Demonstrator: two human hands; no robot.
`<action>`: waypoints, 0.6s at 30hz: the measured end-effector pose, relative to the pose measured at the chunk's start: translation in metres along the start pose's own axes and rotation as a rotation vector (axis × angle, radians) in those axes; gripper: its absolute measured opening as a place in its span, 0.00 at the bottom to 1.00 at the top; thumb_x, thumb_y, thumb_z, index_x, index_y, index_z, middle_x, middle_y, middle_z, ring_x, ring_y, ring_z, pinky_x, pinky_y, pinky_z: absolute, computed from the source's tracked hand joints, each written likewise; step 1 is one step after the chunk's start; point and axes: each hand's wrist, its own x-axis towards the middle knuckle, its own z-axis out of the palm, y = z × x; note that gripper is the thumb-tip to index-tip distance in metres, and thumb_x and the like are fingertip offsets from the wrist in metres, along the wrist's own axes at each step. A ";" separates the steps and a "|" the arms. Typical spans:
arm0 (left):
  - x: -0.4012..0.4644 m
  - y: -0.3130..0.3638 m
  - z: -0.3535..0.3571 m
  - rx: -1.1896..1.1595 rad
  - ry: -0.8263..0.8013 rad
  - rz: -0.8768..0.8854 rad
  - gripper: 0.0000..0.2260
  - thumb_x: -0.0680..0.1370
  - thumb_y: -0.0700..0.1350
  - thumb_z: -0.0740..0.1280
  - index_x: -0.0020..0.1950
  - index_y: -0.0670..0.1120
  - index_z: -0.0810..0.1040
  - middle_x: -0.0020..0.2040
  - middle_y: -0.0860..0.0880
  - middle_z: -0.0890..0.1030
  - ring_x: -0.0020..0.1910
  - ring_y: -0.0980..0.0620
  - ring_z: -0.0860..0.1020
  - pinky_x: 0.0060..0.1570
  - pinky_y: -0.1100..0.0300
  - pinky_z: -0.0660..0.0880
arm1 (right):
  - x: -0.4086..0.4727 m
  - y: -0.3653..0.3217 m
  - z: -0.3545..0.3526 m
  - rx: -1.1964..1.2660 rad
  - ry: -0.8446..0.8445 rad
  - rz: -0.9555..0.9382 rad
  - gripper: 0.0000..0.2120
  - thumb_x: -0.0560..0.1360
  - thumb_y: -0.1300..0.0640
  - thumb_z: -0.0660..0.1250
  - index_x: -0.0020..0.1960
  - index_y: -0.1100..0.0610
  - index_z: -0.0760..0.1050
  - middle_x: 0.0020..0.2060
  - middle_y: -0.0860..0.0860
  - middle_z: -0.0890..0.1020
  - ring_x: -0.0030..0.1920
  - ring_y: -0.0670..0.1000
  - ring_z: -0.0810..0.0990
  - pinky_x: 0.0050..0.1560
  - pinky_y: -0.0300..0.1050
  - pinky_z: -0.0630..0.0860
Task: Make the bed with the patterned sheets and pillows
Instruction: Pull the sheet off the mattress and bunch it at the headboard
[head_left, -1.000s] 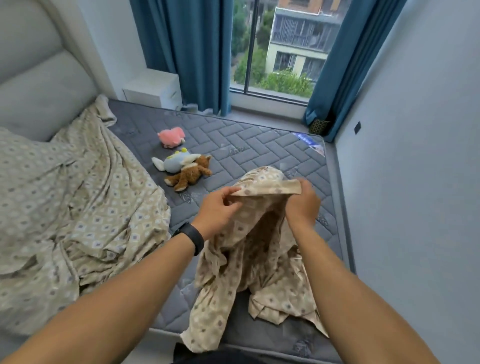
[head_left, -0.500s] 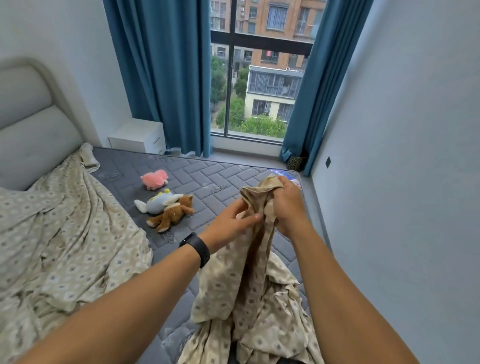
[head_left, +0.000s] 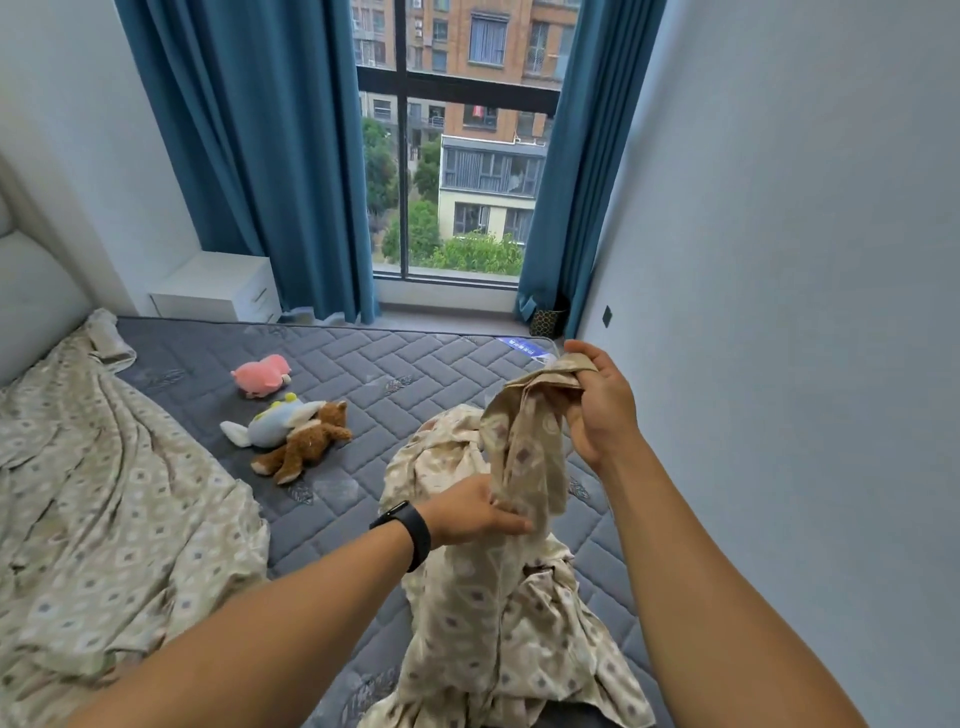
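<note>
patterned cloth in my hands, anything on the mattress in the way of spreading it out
Yes. Three plush toys, a pink one, a blue-white one and a brown one, lie mid-mattress, left of the patterned cloth.

Both arms outstretched — right hand (head_left: 602, 405) high, left hand (head_left: 467, 512) lower, fingers curled.

Blue curtains (head_left: 249, 156), window (head_left: 457, 156), nightstand (head_left: 218, 288)

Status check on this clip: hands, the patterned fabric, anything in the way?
Right hand pinching patterned cloth up high. Left hand holds it lower. Three plush toys on bare mattress.
</note>
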 end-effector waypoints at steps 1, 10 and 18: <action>0.000 -0.003 0.004 -0.036 0.049 -0.017 0.12 0.73 0.50 0.78 0.46 0.43 0.83 0.46 0.45 0.85 0.44 0.51 0.81 0.49 0.55 0.79 | -0.001 0.000 0.001 -0.015 -0.013 0.003 0.16 0.81 0.71 0.55 0.57 0.57 0.77 0.38 0.55 0.79 0.36 0.51 0.79 0.40 0.44 0.81; -0.005 0.001 -0.017 -0.087 0.387 -0.070 0.17 0.68 0.50 0.65 0.54 0.49 0.81 0.52 0.50 0.83 0.50 0.51 0.79 0.47 0.62 0.75 | -0.003 0.056 -0.006 -0.987 -0.254 -0.083 0.22 0.80 0.50 0.67 0.73 0.53 0.72 0.67 0.48 0.68 0.64 0.44 0.70 0.69 0.42 0.66; -0.020 -0.001 -0.049 0.073 0.423 -0.130 0.16 0.71 0.53 0.65 0.56 0.50 0.78 0.51 0.50 0.83 0.50 0.50 0.80 0.50 0.50 0.77 | -0.011 0.088 -0.016 -1.484 -0.505 0.197 0.25 0.77 0.30 0.58 0.36 0.50 0.72 0.35 0.47 0.76 0.43 0.51 0.76 0.55 0.54 0.72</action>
